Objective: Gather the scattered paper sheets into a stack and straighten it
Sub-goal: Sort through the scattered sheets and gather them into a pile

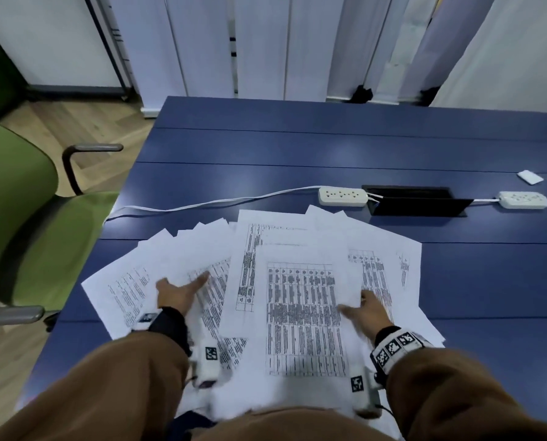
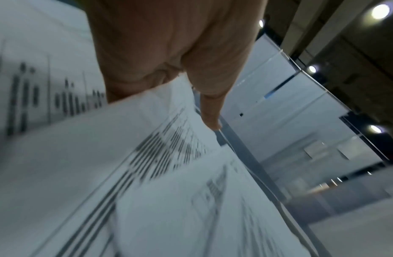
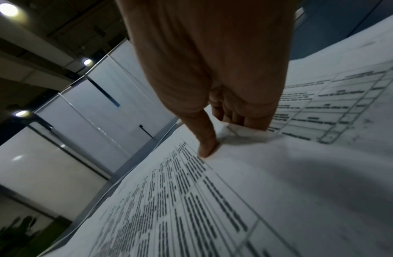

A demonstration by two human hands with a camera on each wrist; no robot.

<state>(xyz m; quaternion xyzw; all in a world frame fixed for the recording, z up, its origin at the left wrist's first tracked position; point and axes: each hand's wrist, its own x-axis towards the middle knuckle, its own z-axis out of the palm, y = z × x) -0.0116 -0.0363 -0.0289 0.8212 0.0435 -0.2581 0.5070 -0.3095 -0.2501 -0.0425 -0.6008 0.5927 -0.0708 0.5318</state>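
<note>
- On the blue bench [image 1: 297, 148], near its front edge: printed sheets [image 1: 300, 310] fanned out loosely, overlapping, corners pointing different ways, not squared into a stack.
- Left of the fan: left hand [image 1: 178, 291] laid on the sheets, fingers straight and spread, thumb out toward the middle; pressing paper, curled round nothing.
- From the left wrist view: left hand [image 2: 169, 52] blurred, thumb [image 2: 209, 111] stretched down to the paper's edge, the other fingers hidden behind a raised sheet [image 2: 103, 156].
- Right of the middle sheet: right hand [image 1: 366, 310] flat on the paper, fingers extended, thumb angled inward.
- From the right wrist view: right hand [image 3: 213, 69] with thumb tip touching the printed table on a sheet [image 3: 257, 191], fingers [image 3: 255, 120] resting at the edge of another sheet; whether anything is pinched cannot be told.
- Behind the sheets, apart from them: two white power strips [image 1: 342, 196], a black cable hatch [image 1: 415, 203] between them, a small white card [image 1: 530, 177] farther right.
- Beside the bench, at left: green chair [image 1: 20, 218].
</note>
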